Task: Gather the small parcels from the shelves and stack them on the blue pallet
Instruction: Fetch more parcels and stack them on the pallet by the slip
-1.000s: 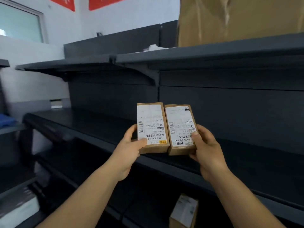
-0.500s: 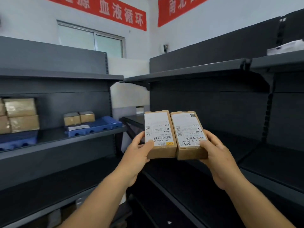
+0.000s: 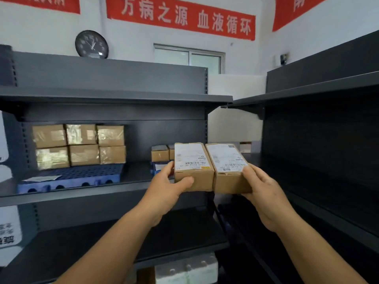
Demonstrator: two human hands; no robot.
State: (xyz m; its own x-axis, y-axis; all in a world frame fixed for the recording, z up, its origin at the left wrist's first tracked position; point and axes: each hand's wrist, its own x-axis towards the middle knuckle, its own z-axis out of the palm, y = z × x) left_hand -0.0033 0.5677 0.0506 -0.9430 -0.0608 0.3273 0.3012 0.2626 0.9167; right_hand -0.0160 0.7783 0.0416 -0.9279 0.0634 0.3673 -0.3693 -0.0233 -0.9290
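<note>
I carry two small brown parcels with white labels side by side at chest height. My left hand (image 3: 166, 193) grips the left parcel (image 3: 192, 167) and my right hand (image 3: 264, 193) grips the right parcel (image 3: 227, 169). Ahead to the left, a blue pallet (image 3: 71, 178) lies on the middle shelf with several taped brown parcels (image 3: 81, 145) stacked on its back part in two rows. A second blue pallet (image 3: 159, 168) with two small parcels (image 3: 160, 153) shows just behind my left hand.
Dark grey shelving (image 3: 114, 97) fills the left and a second dark unit (image 3: 320, 124) stands on the right. A white slip of paper (image 3: 42, 178) lies on the first pallet. White foam blocks (image 3: 185, 270) sit low down. A clock (image 3: 91, 44) leans on the top shelf.
My view has swung left from the right-hand shelving toward the shelf with the blue pallets. Both hands keep the same hold on the two parcels, which now sit closer to that shelf.
</note>
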